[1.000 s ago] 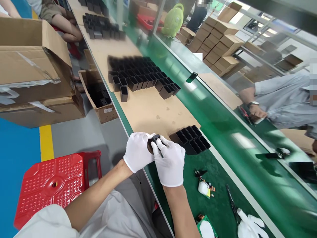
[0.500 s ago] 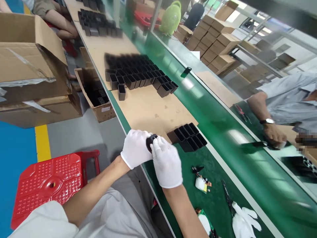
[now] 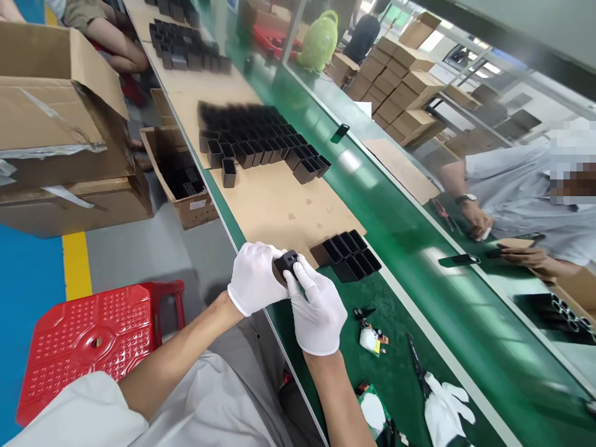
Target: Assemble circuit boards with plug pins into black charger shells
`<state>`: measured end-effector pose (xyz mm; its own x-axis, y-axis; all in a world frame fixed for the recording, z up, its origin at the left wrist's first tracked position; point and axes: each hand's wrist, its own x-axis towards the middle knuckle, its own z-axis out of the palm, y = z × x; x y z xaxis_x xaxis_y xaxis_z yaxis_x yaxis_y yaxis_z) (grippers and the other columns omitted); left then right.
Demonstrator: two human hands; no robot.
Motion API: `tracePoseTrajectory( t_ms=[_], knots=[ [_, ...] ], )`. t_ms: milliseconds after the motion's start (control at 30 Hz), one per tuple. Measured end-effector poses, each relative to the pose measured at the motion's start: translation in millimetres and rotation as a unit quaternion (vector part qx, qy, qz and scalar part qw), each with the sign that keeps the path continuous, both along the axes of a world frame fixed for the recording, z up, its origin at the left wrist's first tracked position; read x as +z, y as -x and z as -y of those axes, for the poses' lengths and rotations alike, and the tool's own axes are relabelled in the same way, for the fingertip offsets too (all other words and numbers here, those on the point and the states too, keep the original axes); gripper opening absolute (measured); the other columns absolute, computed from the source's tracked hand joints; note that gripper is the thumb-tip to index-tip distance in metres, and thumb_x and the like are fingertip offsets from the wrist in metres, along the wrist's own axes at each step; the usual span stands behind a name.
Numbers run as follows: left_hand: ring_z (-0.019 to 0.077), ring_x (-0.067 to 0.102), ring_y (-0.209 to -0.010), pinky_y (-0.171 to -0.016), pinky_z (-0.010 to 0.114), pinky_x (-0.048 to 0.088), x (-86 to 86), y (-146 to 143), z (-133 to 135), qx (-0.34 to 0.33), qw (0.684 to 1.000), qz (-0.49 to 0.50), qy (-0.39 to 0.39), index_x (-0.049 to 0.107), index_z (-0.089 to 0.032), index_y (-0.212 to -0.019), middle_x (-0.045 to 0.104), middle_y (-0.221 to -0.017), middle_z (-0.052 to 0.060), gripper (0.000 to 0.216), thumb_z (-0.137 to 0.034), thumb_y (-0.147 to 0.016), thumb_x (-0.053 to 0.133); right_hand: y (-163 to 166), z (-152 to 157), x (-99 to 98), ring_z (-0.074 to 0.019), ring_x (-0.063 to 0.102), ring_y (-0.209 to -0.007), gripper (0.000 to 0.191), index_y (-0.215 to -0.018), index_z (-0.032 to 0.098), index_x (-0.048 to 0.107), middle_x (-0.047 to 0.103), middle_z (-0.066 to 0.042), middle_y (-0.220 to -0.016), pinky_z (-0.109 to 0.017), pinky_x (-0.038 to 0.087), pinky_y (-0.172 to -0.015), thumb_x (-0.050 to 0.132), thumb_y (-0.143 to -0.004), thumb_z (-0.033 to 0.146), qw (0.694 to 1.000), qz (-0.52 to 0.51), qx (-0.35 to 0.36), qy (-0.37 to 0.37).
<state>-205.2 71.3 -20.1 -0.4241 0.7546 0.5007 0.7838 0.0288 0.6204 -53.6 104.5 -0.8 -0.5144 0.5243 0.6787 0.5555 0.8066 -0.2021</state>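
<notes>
Left hand cups small black casing; right hand, fingers curled, pinches it from above.

My gloves are white cloth; the housing I hold is matt black plastic — brown cardboard sheet, glossy green belt, red plastic stool.

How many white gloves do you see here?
3. One on the left hand, one on the right hand, both around a small black part. A spare glove lies on the green bench. Others may be hidden.
</notes>
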Motion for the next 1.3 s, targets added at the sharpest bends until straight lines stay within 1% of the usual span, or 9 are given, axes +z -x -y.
tracePoseTrajectory(
  t_ms=[133,233,433,667,833,967,1033,1133,1300],
  knots=[
    [0.0293,0.077,-0.081,-0.083,0.046,0.058,6.4,-4,4,0.014,1.000,0.010,-0.016,0.074,-0.022,-0.092,0.080,-0.084,0.010,0.020,-0.041,-0.085,0.073,-8,1,8.8,-0.0313,0.083,-0.122,0.042,-0.144,0.034,0.071,0.081,-0.009,-0.141,-0.049,0.071,-0.099,0.073,-0.105,0.017,0.999,0.031,0.021,0.007],
    [0.0317,0.078,-0.088,-0.086,0.048,0.058,2.8,-2,4,-0.017,1.000,0.001,0.014,0.076,-0.021,-0.098,0.081,-0.092,0.012,0.023,-0.040,-0.085,0.073,-9,1,0.6,-0.0322,0.080,-0.131,0.045,-0.147,0.033,0.069,0.079,-0.011,-0.147,-0.051,0.069,-0.106,0.072,-0.105,0.015,0.999,0.031,0.026,0.025],
    [0.0339,0.077,-0.080,-0.077,0.046,0.055,-7.5,5,-3,-0.063,0.994,-0.018,0.082,0.072,-0.022,-0.080,0.077,-0.079,0.012,0.010,-0.032,-0.081,0.072,3,2,-30.2,-0.0290,0.082,-0.125,0.029,-0.131,0.030,0.076,0.084,-0.010,-0.134,-0.046,0.070,-0.103,0.065,-0.108,0.017,0.997,-0.016,0.013,0.071],
    [0.0330,0.078,-0.079,-0.076,0.043,0.057,1.1,7,2,-0.071,0.992,-0.016,0.103,0.078,-0.026,-0.087,0.080,-0.079,0.008,0.022,-0.039,-0.069,0.080,1,8,-18.6,-0.0283,0.083,-0.111,0.042,-0.137,0.023,0.071,0.084,-0.012,-0.121,-0.043,0.072,-0.094,0.084,-0.098,0.035,0.984,-0.096,-0.101,0.107],
    [0.0346,0.079,-0.081,-0.078,0.044,0.059,-0.6,5,3,-0.053,0.993,-0.009,0.104,0.079,-0.025,-0.085,0.081,-0.082,0.009,0.022,-0.041,-0.070,0.080,-1,9,-27.0,-0.0263,0.085,-0.102,0.022,-0.123,0.025,0.079,0.086,-0.010,-0.114,-0.040,0.071,-0.091,0.077,-0.103,0.034,0.989,-0.077,-0.081,0.101],
    [0.0343,0.080,-0.081,-0.074,0.043,0.059,1.1,5,3,-0.059,0.994,-0.008,0.096,0.077,-0.026,-0.080,0.081,-0.081,0.009,0.015,-0.038,-0.071,0.077,-1,5,-31.6,-0.0297,0.085,-0.110,0.027,-0.132,0.024,0.079,0.084,-0.015,-0.129,-0.043,0.072,-0.094,0.072,-0.107,0.030,0.993,-0.049,-0.052,0.091],
    [0.0341,0.080,-0.080,-0.074,0.043,0.059,3.6,6,3,-0.065,0.994,-0.007,0.089,0.076,-0.026,-0.079,0.081,-0.081,0.009,0.011,-0.034,-0.072,0.076,0,3,-27.4,-0.0283,0.084,-0.117,0.032,-0.138,0.029,0.077,0.081,-0.013,-0.141,-0.042,0.072,-0.098,0.068,-0.109,0.026,0.995,-0.025,-0.027,0.096],
    [0.0332,0.080,-0.080,-0.078,0.044,0.061,10.8,7,4,-0.070,0.995,-0.005,0.073,0.077,-0.026,-0.082,0.081,-0.080,0.009,0.011,-0.034,-0.074,0.075,1,2,-10.9,-0.0263,0.084,-0.118,0.032,-0.136,0.032,0.079,0.080,-0.010,-0.143,-0.039,0.071,-0.100,0.064,-0.110,0.022,0.995,-0.003,0.002,0.095],
    [0.0356,0.080,-0.109,-0.105,0.050,0.059,23.3,6,10,-0.058,0.998,0.005,0.039,0.080,-0.020,-0.115,0.085,-0.112,0.015,0.042,-0.037,-0.077,0.076,-4,9,11.7,-0.0285,0.080,-0.126,0.045,-0.154,0.030,0.068,0.073,-0.012,-0.155,-0.044,0.068,-0.109,0.067,-0.109,0.023,0.996,-0.010,-0.007,0.084]
  ],
)
